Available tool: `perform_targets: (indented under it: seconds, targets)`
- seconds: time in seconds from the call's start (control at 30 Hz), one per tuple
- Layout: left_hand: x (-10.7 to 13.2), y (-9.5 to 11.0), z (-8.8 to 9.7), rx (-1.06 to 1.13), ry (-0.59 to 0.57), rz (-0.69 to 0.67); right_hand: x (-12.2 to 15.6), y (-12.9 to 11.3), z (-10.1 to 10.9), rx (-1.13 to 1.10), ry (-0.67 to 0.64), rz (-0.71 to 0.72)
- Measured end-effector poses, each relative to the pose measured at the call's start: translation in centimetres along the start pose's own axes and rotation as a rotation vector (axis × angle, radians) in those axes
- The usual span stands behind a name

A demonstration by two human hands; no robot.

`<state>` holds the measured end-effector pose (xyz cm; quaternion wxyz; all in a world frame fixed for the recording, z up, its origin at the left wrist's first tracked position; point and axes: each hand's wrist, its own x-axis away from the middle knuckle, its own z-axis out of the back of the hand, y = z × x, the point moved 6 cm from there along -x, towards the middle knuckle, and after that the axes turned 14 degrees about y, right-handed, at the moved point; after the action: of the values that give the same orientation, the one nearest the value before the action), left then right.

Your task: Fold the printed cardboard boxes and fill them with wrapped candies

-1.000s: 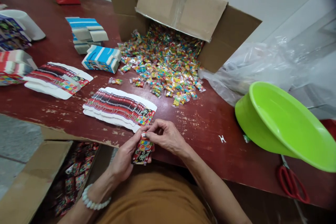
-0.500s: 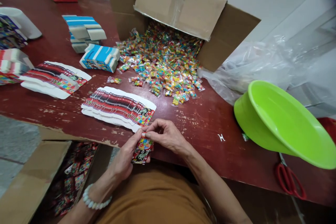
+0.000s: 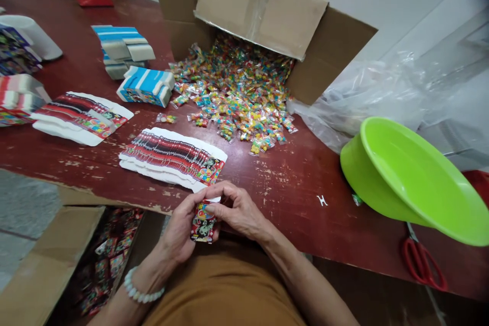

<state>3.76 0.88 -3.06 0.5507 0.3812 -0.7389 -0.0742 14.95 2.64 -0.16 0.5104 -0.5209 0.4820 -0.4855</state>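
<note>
Just over the table's front edge, my left hand [image 3: 179,229] grips a small printed candy box [image 3: 203,223] in red, black and bright colours. A white flap shows at the box's upper end. My right hand [image 3: 237,210] is closed on the same box from the other side, its thumb on the printed face and its fingers by the flap. Directly beyond my hands lies a fanned row of flat printed cartons [image 3: 173,155]. Past it, many small clear packets of coloured candy [image 3: 240,97] spill from a tipped cardboard box [image 3: 229,2].
On the left are another carton fan [image 3: 82,114] and blue carton stacks [image 3: 145,84]. A green basin [image 3: 353,178] and red-handled scissors [image 3: 422,262] lie at the right. Below the table edge, an open cardboard box [image 3: 49,265] contains many printed boxes.
My right thumb has moved down from the box's top end onto its face. Both hands and the box have shifted slightly, and a white flap now shows at the top.
</note>
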Motion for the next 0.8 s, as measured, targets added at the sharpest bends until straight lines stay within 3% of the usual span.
perform_targets:
  seconds: [0.1,0.27,0.37,0.47,0.6,0.73,0.8]
  targets:
    - [0.1,0.2,0.0,0.032,-0.007,-0.024,0.2,0.4,-0.2,-0.026,0.036,-0.044]
    - [0.2,0.1,-0.1,0.016,-0.051,-0.037,0.7,2.1,-0.9,-0.279,-0.035,-0.375]
    - [0.3,-0.1,-0.1,0.051,-0.041,-0.025,0.8,2.6,-1.2,-0.39,-0.012,-0.474]
    - [0.5,0.0,-0.4,0.094,-0.071,-0.013,0.7,2.5,-1.3,-0.378,0.049,-0.476]
    - [0.8,0.0,-0.3,0.07,-0.098,-0.02,0.5,1.2,-0.8,-0.248,0.116,-0.35]
    - [1.4,0.1,0.1,-0.029,-0.116,-0.152,0.9,0.1,-0.9,-0.245,0.03,-0.356]
    - [1.9,0.2,0.3,-0.056,-0.112,-0.209,1.1,-0.4,-0.9,-0.232,0.059,-0.335]
